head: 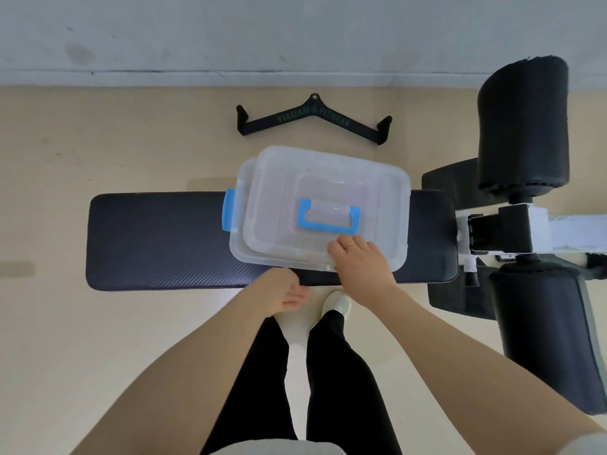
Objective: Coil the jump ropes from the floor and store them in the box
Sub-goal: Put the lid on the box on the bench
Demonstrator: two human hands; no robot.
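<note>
With no jump ropes in view, the right hand (358, 261) grips the near edge of the skewed lid (328, 192) on the clear box (241, 244) on the tabletop (157, 241), the left hand (282, 293) loosely curled and empty, so the step looks like opening the box; next, lift the lid clear.

One box (249, 224), one lid (328, 192), two hands, one bench (157, 238).

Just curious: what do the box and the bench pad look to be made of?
The box looks like clear, glossy plastic: the dark pad shows through it, and its blue handle looks like opaque plastic. The bench pad seems to be matte black vinyl or faux leather, with a fine woven-looking texture; I can't tell which.
</note>
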